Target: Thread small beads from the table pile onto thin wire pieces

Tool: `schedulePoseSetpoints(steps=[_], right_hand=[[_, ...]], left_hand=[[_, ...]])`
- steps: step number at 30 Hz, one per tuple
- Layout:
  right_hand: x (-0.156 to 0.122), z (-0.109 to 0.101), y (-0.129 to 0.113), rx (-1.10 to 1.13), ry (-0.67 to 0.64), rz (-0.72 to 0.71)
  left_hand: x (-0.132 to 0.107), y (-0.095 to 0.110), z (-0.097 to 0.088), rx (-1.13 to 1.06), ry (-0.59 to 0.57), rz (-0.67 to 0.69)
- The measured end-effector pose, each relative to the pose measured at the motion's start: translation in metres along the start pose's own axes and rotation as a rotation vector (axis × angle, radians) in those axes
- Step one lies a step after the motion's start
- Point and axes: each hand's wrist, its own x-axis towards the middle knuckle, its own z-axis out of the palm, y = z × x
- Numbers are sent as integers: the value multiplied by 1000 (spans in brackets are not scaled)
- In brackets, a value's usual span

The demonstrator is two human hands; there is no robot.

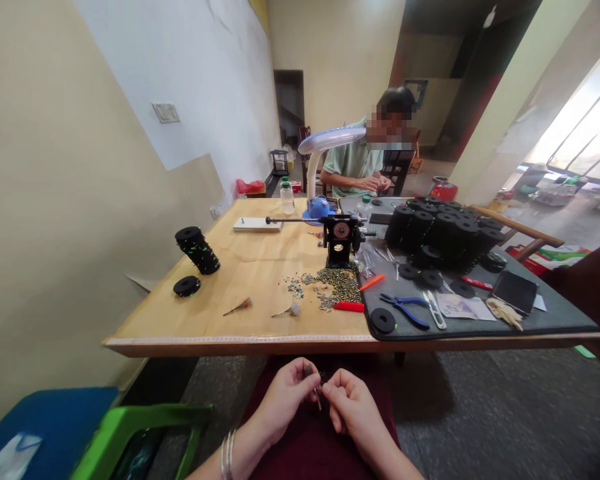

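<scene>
Close together above my lap, in front of the table edge, are both hands. My left hand [295,392] is closed in a pinch around a thin stick-like piece [319,400], whose lower end points down between the hands. My right hand [349,399] is also pinched, its thumb and forefinger close to that piece; what they grip is too small to make out. Nearest on the table [170,323] lie two slim pieces with tufted ends, one orange-banded [239,307] and one pale [286,311].
Small metallic parts [337,285] lie heaped beside a black hand-cranked winder [338,243]. Black foam spools [430,230] crowd the grey mat, with blue-handled pliers [407,310] nearby. More spools [198,250] stand left. Behind a lamp [316,208] sits another person [353,167]. A green stool [130,427] stands lower left.
</scene>
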Motion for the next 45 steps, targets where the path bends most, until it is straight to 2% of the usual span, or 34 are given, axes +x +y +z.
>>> schedulePoseSetpoints(steps=[7,19,26,33,40,45], right_hand=[[3,-1,4,-24,-14,23],[4,-1,4,-39,-9,80],[6,-1,4,-33,17,60],[8,-2,7,-37,30,15],[11,-4,12,10,7,8],[11,-5,11,61,38,5]], left_hand=[[1,-2,0,126,35,85],[0,-9,-4,247,23,177],[-6,-6,-5,526,48,313],[-11,0,-4,657,28,333],[-12,1,-2,654,22,354],[-10,2,-1,660,11,333]])
